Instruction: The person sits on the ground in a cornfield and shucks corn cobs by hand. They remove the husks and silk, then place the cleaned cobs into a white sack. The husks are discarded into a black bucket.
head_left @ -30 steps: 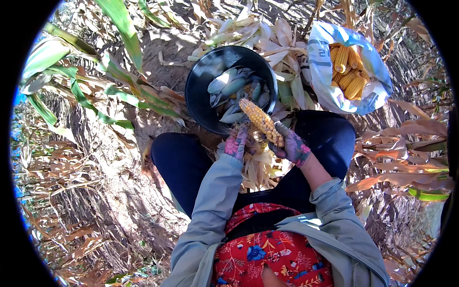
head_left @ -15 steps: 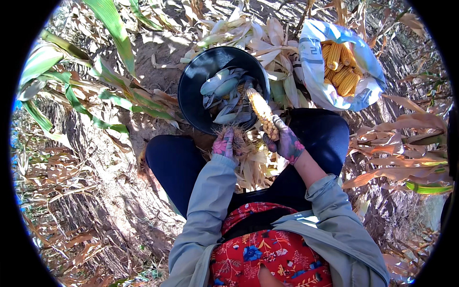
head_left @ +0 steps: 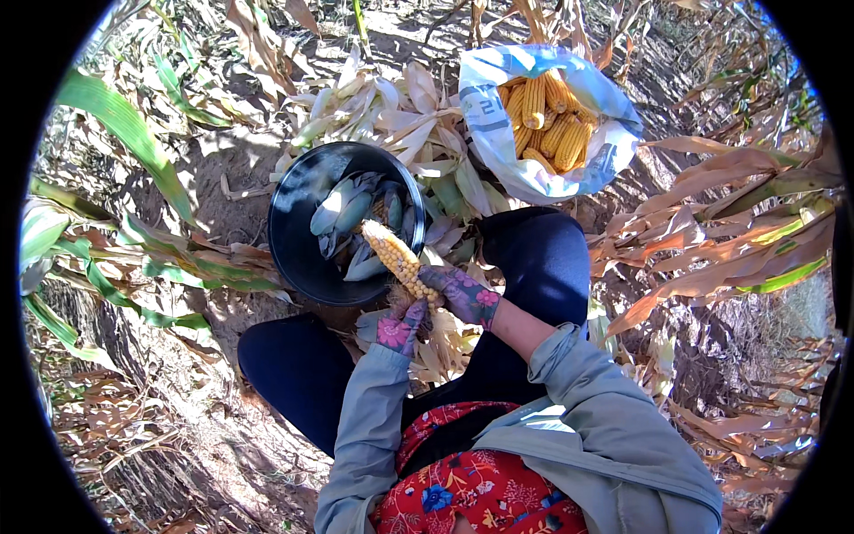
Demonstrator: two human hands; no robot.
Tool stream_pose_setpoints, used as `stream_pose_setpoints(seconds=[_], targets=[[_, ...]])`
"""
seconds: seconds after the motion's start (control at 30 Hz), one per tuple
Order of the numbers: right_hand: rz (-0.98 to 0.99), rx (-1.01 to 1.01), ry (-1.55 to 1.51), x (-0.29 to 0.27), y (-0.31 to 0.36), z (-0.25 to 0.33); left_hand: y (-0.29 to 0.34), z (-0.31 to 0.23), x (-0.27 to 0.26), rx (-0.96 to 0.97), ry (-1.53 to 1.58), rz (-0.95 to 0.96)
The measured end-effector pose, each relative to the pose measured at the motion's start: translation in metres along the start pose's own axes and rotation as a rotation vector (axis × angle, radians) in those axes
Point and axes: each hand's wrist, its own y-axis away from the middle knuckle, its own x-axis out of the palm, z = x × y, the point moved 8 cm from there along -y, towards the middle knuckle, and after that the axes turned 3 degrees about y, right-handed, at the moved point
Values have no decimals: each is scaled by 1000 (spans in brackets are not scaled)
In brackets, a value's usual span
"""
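Note:
A husked ear of corn (head_left: 391,254) slants up and left, with yellow kernels and some gaps near its lower end. My right hand (head_left: 463,295), in a dark glove with pink flowers, is closed round that lower end. My left hand (head_left: 398,329), gloved alike, is closed against the base of the ear from below left, with brown silk by its fingers. The tip of the ear reaches over a black bucket (head_left: 294,267) that holds several ears in grey-green husks (head_left: 334,209).
A white sack (head_left: 489,147) at the far right holds several bare yellow ears (head_left: 556,125). Stripped husks (head_left: 418,98) lie heaped behind the bucket and between my legs. Dry corn stalks and leaves (head_left: 712,240) stand on the right, greener leaves (head_left: 124,125) on the left.
My hands have come together at the base of the ear; before, the left was apart with brown silk in it. The view has shifted, so bucket and sack appear lower left and left.

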Motion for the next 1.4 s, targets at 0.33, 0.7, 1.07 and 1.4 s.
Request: stream_pose_setpoints(seconds=[0.33,0.7,1.07,1.4], targets=[[-588,-638,-173,-109,47,112,0,-3,-75,22,218,-519],[-1048,-167,124,-272,40,159,-9,-4,-87,41,227,-511],[-952,-390,863,-199,31,194,95,-216,-173,591,431,-755],[-803,-328,890,-214,16,178,177,-174,-443,-45,-77,-1226]])
